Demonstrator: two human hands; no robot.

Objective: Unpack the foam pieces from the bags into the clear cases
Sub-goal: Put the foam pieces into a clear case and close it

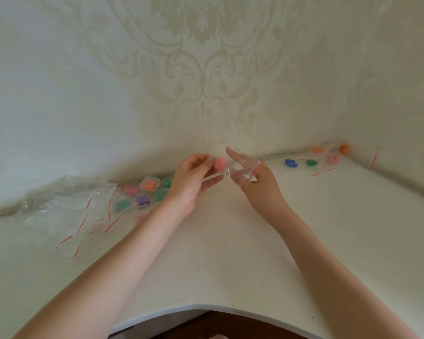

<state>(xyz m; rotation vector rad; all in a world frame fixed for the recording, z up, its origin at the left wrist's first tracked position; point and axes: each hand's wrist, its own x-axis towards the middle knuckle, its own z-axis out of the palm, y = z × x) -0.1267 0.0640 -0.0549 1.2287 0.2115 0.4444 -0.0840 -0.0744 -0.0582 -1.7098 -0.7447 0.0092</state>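
— So, biggest first: what lies around the pink foam piece (220, 164)?

— Beneath it runs the pale table (218, 253), set into a corner of patterned wallpaper (206, 57). Far to the left of the pink piece sits a heap of empty clear bags (66, 206) with red zip strips. Between that heap and the pink piece is a cluster of clear cases (149, 184), some holding orange, green, purple and pink foam. Well to the right of the pink piece, near the wall, lie loose foam pieces (290, 163): blue, green, pink, orange.

— And the hands?

— The left hand (194, 177) is just left of the pink piece, its fingers curled. The piece is pinched at its left side by the fingertips (209, 160) of that hand, held up above the table. Something thin and pale also runs under that hand's lower fingers; I cannot tell what it is.

— The other one?

— The right hand (257, 182) is just right of the pink piece, not touching it. It holds a small clear bag (242, 172) with a red strip; the bag drapes over the fingers, the forefinger pointing up and left toward the piece. The bag's mouth faces the pink piece, a narrow gap between them.
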